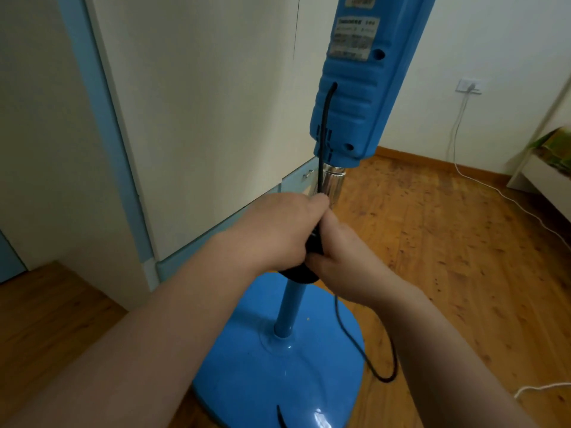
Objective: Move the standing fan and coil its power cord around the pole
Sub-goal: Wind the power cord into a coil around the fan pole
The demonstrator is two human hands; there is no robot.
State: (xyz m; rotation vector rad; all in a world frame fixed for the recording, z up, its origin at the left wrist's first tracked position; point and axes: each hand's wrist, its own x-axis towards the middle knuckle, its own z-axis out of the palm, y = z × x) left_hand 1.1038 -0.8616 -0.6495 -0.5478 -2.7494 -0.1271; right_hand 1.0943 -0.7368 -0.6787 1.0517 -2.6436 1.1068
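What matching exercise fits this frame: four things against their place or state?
Things:
1 black power cord
2 white cable
3 fan base
4 chrome pole section

Places or states:
A leads from the wall socket
B spreads flat under the blue pole
C gripped by the left hand and right hand
D shiny metal, just below the blue housing

Pairs: 1-C; 2-A; 3-B; 4-D

Glossy blue base (278,381), chrome pole (335,180) — matt plastic housing (355,97), wood floor (448,242).
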